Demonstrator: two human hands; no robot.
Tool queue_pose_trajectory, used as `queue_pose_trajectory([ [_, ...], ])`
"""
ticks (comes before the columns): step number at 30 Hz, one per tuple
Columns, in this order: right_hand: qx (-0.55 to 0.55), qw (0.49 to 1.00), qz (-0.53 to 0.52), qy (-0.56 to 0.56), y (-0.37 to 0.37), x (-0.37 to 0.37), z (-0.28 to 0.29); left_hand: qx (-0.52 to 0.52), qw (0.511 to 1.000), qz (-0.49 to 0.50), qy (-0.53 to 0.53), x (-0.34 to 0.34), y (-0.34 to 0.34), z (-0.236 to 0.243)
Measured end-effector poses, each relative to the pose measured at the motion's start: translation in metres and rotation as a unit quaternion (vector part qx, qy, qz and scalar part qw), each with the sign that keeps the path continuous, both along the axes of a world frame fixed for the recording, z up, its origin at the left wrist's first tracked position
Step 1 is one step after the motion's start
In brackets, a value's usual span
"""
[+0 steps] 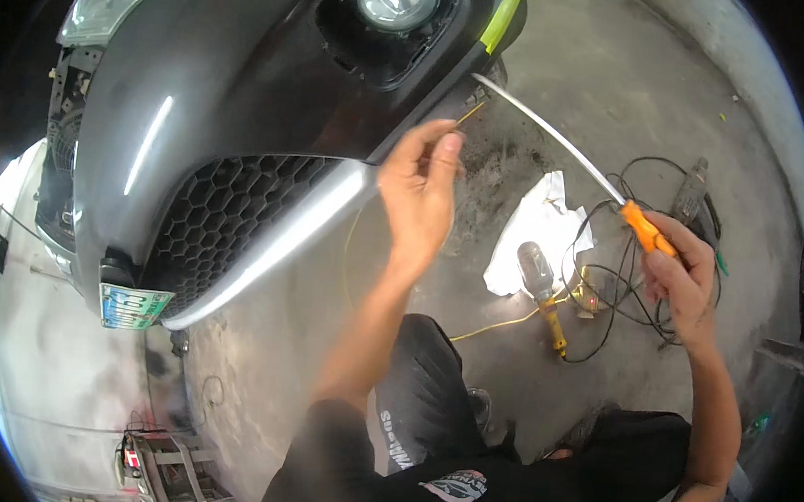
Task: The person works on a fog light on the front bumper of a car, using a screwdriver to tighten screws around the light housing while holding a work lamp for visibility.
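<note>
My right hand [687, 270] is wrapped round the orange handle of a long screwdriver [571, 151]. Its silver shaft slants up and left, the tip close to the lower edge of a dark grey car bumper [275, 72]. My left hand [421, 184] is raised beside that bumper, thumb and fingers curled together; what they hold, if anything, I cannot make out. A thin yellow cord [470, 115] shows just beyond the fingertips, and whether it is gripped or passes behind is unclear. A strip of yellow-green tape [502, 20] sticks to the bumper's corner, near a round fog lamp [397, 1].
On the floor to the right lie a yellow-handled work lamp [543, 290], a white sheet [535, 235], tangled black cable [613, 303] and a grey tool [691, 192]. A honeycomb grille [231, 210] and license plate [134, 307] are at left. A metal frame [176, 476] stands lower left.
</note>
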State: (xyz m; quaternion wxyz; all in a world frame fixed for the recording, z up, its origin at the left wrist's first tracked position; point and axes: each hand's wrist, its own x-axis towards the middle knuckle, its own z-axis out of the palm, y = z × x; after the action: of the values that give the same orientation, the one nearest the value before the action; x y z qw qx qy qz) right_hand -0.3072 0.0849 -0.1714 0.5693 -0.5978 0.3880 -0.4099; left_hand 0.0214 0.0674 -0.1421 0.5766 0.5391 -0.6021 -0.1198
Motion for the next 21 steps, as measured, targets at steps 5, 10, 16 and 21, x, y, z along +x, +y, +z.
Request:
queue_pose_trajectory([
  [5,0.049,0.992,-0.057,-0.098,-0.013,-0.014,-0.014,-0.182,0.903,0.121,-0.370,0.006,-0.014,0.065],
  [10,0.062,0.992,-0.020,-0.111,-0.005,-0.011,-0.022,-0.152,0.748,0.187,-0.618,-0.004,-0.068,0.103],
  [16,0.091,0.989,0.013,-0.113,-0.008,-0.014,-0.028,-0.066,0.680,0.224,-0.695,0.013,-0.087,0.108],
  [21,0.060,0.988,-0.043,-0.137,-0.018,-0.020,-0.040,-0.041,0.653,0.241,-0.717,0.015,-0.092,0.115],
])
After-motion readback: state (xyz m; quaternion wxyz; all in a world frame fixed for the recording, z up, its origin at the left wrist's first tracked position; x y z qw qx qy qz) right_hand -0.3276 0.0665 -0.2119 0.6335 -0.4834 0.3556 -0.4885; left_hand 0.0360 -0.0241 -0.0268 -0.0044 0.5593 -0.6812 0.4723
